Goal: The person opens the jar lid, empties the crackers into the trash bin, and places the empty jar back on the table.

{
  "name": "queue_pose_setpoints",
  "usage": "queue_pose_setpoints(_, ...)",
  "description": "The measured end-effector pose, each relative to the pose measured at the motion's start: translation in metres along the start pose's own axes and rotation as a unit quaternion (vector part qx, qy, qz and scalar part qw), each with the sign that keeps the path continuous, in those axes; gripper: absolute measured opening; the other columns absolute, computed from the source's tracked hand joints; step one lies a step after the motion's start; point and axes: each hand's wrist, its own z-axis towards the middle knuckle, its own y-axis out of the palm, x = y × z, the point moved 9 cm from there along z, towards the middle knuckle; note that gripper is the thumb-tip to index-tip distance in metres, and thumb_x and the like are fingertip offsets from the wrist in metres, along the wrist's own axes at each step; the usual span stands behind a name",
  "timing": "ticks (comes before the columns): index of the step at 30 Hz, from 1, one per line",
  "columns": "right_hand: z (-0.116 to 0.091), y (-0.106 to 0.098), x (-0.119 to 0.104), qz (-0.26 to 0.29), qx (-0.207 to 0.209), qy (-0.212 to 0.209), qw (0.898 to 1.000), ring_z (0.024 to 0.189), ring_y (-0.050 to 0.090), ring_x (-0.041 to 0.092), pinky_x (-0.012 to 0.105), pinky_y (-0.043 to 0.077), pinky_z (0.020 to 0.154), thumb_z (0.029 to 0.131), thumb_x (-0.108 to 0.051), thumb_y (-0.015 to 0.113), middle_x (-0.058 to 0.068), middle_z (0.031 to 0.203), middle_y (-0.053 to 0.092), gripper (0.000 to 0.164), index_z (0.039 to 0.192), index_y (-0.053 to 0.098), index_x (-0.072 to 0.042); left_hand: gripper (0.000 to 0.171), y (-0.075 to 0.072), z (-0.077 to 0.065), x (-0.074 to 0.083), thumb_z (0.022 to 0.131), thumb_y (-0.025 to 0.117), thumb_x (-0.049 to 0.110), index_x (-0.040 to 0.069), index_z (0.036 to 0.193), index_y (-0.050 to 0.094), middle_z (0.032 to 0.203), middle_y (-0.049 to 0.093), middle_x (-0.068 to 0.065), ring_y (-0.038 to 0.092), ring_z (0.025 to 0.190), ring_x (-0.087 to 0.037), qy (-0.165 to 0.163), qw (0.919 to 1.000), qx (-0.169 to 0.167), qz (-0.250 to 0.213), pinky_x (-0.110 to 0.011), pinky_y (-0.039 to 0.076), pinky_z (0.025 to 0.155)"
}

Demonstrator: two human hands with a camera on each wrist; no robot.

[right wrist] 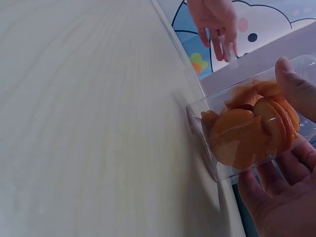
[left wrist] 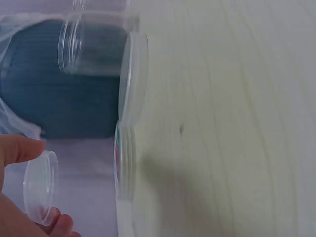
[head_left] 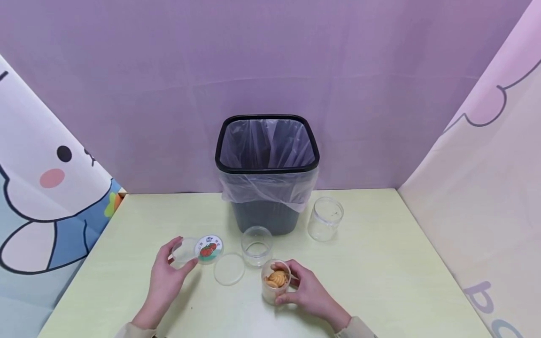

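My left hand [head_left: 166,280] pinches a transparent round lid [left wrist: 40,187] between thumb and fingers, held above the table. Just right of it, a lid with a tomato picture [head_left: 209,249] lies on the table. Beside that lies a plain translucent lid [head_left: 229,269]. My right hand [head_left: 312,292] grips a transparent plastic jar [head_left: 270,295] around its side. Several golden-brown cookies [right wrist: 252,131] fill its lower part, and its top is uncovered. Whether this jar's base touches the table, I cannot tell. A second transparent jar [head_left: 257,248] stands upright, uncovered, just behind it.
A dark bin [head_left: 266,217] with a black rim and a translucent liner stands at the back middle of the pale table [head_left: 389,272]. Right of the bin is another transparent jar [head_left: 324,223]. A purple curtain [head_left: 169,117] hangs behind, with printed cloths at both sides.
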Motion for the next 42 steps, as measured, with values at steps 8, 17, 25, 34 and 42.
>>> queue_pose_setpoints(8, 0.0, 0.0, 0.0, -0.003, 0.003, 0.003, 1.0, 0.122, 0.056, 0.021, 0.028, 0.043, 0.103, 0.071, -0.011, 0.088, 0.008, 0.133, 0.061, 0.061, 0.123, 0.059, -0.006, 0.077, -0.006, 0.01, -0.026, 0.085, 0.076, 0.011, 0.001, 0.15, 0.035, 0.154, 0.032, -0.027, 0.027, 0.141, -0.046, -0.063, 0.9931, -0.068, 0.071, -0.059, 0.029, 0.11)
queue_pose_setpoints(17, 0.0, 0.001, 0.001, -0.009, -0.001, 0.004, 1.0, 0.122, 0.056, 0.022, 0.029, 0.043, 0.103, 0.07, -0.016, 0.089, 0.004, 0.132, 0.062, 0.06, 0.121, 0.058, -0.006, 0.085, 0.005, 0.012, -0.053, 0.084, 0.077, 0.018, -0.007, 0.15, 0.029, 0.152, 0.027, -0.035, 0.022, 0.14, -0.053, -0.072, 0.9772, -0.134, 0.148, -0.064, 0.021, 0.111)
queue_pose_setpoints(25, -0.001, 0.0, 0.001, -0.002, 0.001, 0.004, 1.0, 0.121, 0.057, 0.022, 0.03, 0.043, 0.103, 0.07, -0.014, 0.089, 0.004, 0.132, 0.062, 0.06, 0.121, 0.058, -0.005, 0.086, 0.007, 0.014, -0.053, 0.084, 0.077, 0.018, -0.009, 0.15, 0.028, 0.151, 0.027, -0.036, 0.023, 0.139, -0.054, -0.056, 0.9764, -0.137, 0.157, -0.064, 0.021, 0.11)
queue_pose_setpoints(34, 0.0, 0.0, 0.002, -0.001, 0.001, 0.005, 1.0, 0.121, 0.057, 0.022, 0.03, 0.043, 0.103, 0.07, -0.014, 0.089, 0.004, 0.132, 0.062, 0.06, 0.121, 0.059, -0.005, 0.084, 0.005, 0.013, -0.051, 0.084, 0.075, 0.014, -0.01, 0.149, 0.028, 0.151, 0.028, -0.036, 0.024, 0.138, -0.055, -0.053, 0.9752, -0.137, 0.165, -0.065, 0.022, 0.11)
queue_pose_setpoints(42, 0.0, -0.001, 0.002, -0.011, 0.002, 0.01, 1.0, 0.122, 0.056, 0.022, 0.029, 0.043, 0.103, 0.07, -0.016, 0.089, 0.003, 0.132, 0.062, 0.059, 0.121, 0.059, -0.007, 0.084, 0.001, 0.011, -0.05, 0.084, 0.075, 0.015, -0.01, 0.149, 0.028, 0.151, 0.028, -0.036, 0.025, 0.137, -0.056, -0.057, 0.9729, -0.135, 0.179, -0.066, 0.024, 0.109)
